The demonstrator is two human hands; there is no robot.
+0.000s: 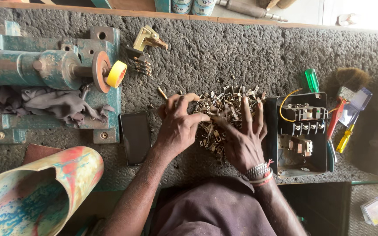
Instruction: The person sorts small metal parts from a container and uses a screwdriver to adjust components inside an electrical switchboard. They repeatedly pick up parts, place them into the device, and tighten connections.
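On rough grey matting, far left: green machine with yellow wheel, rags below. Then black phone, lying flat. Left hand next, fingers curled loosely at edge of heap of small metal parts; hold on any piece unclear. Right hand spread flat, open, pressing on heap. Just right: open switch box, then screwdrivers and brush.

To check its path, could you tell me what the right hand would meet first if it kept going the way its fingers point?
The right hand already lies on the pile of small metal parts; straight on it would push through more of them, then probably bare mat.
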